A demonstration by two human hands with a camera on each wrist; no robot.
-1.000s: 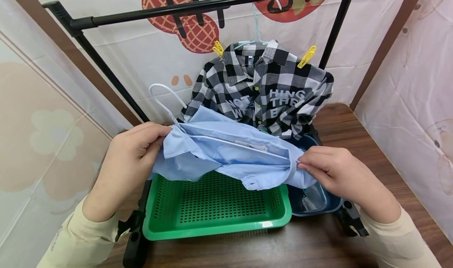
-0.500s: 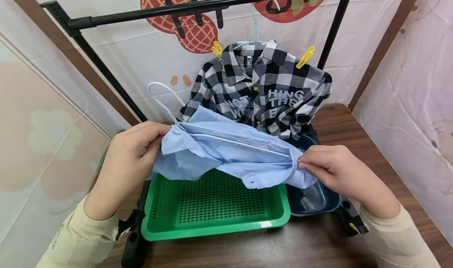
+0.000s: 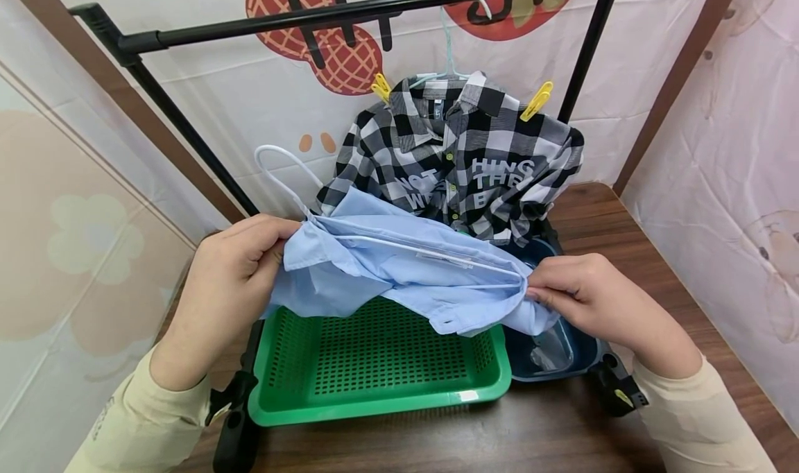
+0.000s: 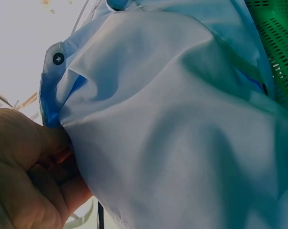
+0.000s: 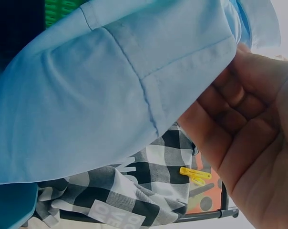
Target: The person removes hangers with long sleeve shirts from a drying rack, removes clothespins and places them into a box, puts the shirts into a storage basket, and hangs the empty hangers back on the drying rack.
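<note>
A light blue shirt [image 3: 387,272] is stretched between my two hands above the green basket. Inside its collar opening lies a white hanger [image 3: 275,171], whose hook sticks out at the left. My left hand [image 3: 234,272] pinches the shirt at its left end, near the hook. At the other end, my right hand [image 3: 589,299] pinches the fabric beside the hanger's tip. In the left wrist view the cloth [image 4: 158,119] hangs from the left fingers, with a dark button at its edge. The right wrist view shows the shirt's seamed shoulder [image 5: 134,76] held by the right hand.
A black rack [image 3: 349,12] spans the back. On it hangs a black-and-white checked shirt [image 3: 462,147] with yellow clips [image 3: 537,101] at its shoulders. The green basket [image 3: 381,412] stands on the wooden table [image 3: 437,445], beside a blue bin [image 3: 549,362].
The hanger's right end has moved slightly right within the shirt, up to the right fingers. The view has shifted a little; both hands keep their holds.
</note>
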